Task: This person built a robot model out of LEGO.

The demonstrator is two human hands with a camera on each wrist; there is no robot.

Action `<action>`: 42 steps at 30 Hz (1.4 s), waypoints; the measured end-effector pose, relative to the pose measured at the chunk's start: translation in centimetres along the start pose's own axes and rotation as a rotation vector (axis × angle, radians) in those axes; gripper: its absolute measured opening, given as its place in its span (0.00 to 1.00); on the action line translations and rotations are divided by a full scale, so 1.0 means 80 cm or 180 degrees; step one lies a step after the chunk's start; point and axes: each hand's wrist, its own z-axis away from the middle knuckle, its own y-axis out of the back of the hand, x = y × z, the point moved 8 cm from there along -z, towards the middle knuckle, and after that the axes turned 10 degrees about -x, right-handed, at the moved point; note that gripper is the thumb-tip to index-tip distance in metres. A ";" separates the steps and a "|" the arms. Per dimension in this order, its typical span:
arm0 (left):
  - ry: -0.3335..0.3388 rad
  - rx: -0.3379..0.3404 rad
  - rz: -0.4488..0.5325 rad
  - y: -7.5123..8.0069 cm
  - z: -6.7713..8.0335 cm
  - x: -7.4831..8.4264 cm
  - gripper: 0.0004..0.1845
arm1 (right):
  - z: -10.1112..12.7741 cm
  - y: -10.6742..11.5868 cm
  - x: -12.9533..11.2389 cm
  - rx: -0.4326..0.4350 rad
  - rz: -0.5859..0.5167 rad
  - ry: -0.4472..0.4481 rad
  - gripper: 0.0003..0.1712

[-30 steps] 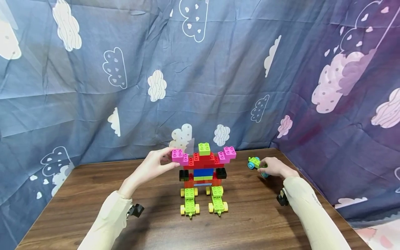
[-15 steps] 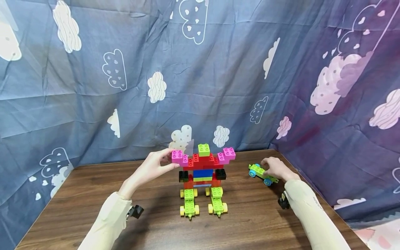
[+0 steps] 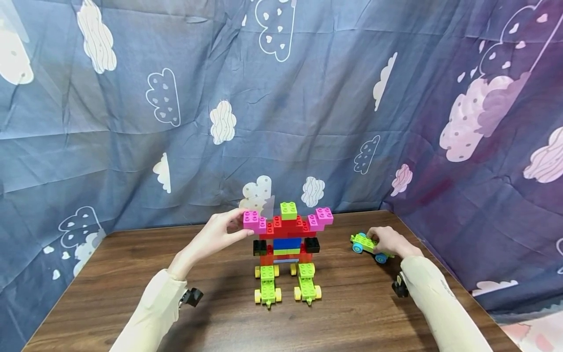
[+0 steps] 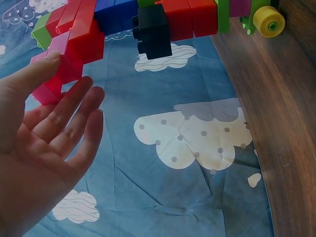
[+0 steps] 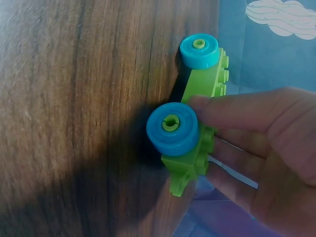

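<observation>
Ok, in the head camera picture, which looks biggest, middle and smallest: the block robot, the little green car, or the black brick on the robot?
1. Block robot, clearly biggest.
2. Little green car, partly covered by the right hand.
3. Black brick, smallest.

A brick figure [image 3: 287, 244] (red body, pink arms, lime wheeled feet) stands upright mid-surface; to its right, well apart, a lime, blue-wheeled cart [image 3: 368, 246] sits on its wheels.

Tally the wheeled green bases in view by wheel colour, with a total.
Yellow wheels: 2, the left foot base and right foot base under the brick figure.
Blue wheels: 1, the blue-wheeled base gripped by the right hand.
Total: 3
</observation>
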 end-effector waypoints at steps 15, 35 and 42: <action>0.0007 0.0002 0.0113 -0.007 0.003 -0.009 0.22 | 0.030 0.033 -0.020 0.0524 0.0196 0.0550 0.18; 0.0068 -0.0002 0.0161 -0.008 0.002 -0.012 0.24 | 0.093 0.141 -0.105 0.1170 0.0498 0.0824 0.17; 0.0102 -0.0039 0.0206 -0.009 0.003 -0.014 0.25 | 0.114 0.176 -0.139 0.1534 0.0641 0.1055 0.17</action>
